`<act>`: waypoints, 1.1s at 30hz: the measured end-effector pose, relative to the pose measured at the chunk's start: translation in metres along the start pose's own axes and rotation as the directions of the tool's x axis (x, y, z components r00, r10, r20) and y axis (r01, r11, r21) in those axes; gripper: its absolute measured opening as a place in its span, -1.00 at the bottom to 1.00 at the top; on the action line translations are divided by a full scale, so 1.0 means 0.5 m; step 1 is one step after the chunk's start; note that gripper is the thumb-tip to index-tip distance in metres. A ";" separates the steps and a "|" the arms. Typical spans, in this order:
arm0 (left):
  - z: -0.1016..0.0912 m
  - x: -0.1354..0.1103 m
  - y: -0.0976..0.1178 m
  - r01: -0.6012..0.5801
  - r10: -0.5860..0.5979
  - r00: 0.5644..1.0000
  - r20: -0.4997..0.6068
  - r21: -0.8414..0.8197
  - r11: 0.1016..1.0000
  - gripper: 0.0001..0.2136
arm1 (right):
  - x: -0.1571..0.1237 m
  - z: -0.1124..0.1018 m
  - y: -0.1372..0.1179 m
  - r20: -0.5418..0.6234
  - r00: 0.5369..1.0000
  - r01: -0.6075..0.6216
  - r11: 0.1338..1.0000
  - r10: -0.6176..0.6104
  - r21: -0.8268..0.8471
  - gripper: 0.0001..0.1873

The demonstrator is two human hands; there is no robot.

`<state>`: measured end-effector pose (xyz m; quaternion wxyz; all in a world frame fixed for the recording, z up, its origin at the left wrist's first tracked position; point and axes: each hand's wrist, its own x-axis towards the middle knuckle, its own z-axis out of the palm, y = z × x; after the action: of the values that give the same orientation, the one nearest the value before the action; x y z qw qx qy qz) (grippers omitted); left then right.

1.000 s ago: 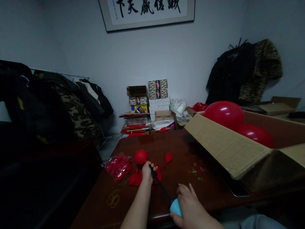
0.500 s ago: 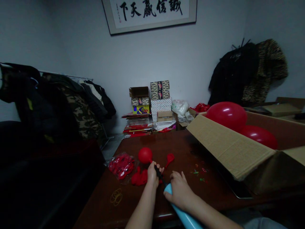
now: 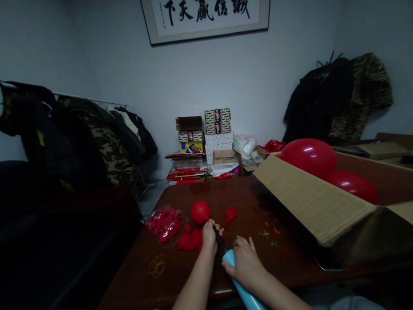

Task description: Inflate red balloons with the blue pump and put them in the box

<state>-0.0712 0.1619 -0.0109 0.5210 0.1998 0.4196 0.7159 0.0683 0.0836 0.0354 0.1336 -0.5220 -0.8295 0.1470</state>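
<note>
A dark table (image 3: 237, 193). At its right, an open box (image 3: 312, 198) with 2 big balloons (image 3: 308, 157) inside. Over the near edge, a slanted pump (image 3: 245, 296). To the left, a clear bag (image 3: 164, 221), red inside. Within the curled fingers of the right hand (image 3: 247, 260), the pump's blue barrel. In the clenched left hand (image 3: 209, 239), its black end. Just left of that, a red heap (image 3: 189, 240); just beyond, a small balloon (image 3: 200, 212), neck at the left fingers. Nearer the left edge, yellow bands (image 3: 156, 265).

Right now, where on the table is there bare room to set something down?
Bare table lies beyond the round balloon and between the lone balloon and coloured bits. Crowded: by the left hand, around the balloon pile and plastic bag.
</note>
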 end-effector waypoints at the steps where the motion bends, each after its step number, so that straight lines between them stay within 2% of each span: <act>1: 0.001 0.006 0.003 0.004 -0.004 1.000 -0.003 -0.009 1.000 -0.76 | -0.008 -0.009 0.002 0.014 1.000 0.003 1.000 -0.002 -0.010 -0.44; 8: -0.011 0.045 0.037 0.045 -0.051 0.997 -0.054 -0.094 0.995 -0.83 | -0.082 -0.071 0.012 0.146 0.989 0.019 0.998 -0.010 -0.065 -0.40; 11: -0.017 0.046 0.038 0.092 -0.102 0.992 -0.068 -0.135 0.987 -0.83 | -0.097 -0.083 0.016 0.146 0.989 0.035 0.998 -0.028 -0.046 -0.38; 15: -0.015 0.035 0.028 0.135 -0.154 0.985 -0.076 -0.205 0.969 -0.83 | -0.094 -0.088 0.024 0.106 0.994 0.038 0.999 -0.039 0.014 -0.46; 21: -0.004 0.010 0.021 0.166 -0.182 0.982 -0.060 -0.200 0.966 -0.83 | -0.065 -0.067 0.027 0.097 0.995 0.031 0.998 -0.036 0.058 -0.42; 27: 0.012 -0.018 0.011 0.194 -0.199 0.980 -0.010 -0.183 0.964 -0.83 | -0.001 -0.038 0.015 0.033 0.999 0.041 0.999 -0.042 0.032 -0.44; 30: 0.016 -0.026 -0.001 0.173 -0.174 0.985 0.008 -0.148 0.974 -0.83 | 0.028 -0.018 0.010 0.000 0.999 0.034 0.999 -0.034 0.005 -0.42; 33: 0.013 -0.027 -0.009 0.099 -0.100 0.995 -0.008 -0.097 0.990 -0.80 | 0.038 0.004 0.007 -0.044 0.999 0.028 1.000 -0.029 -0.013 -0.43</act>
<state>-0.0588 0.1527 -0.0090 0.5624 0.1490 0.3974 0.7097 0.0623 0.1021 0.0336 0.1506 -0.5141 -0.8346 0.1283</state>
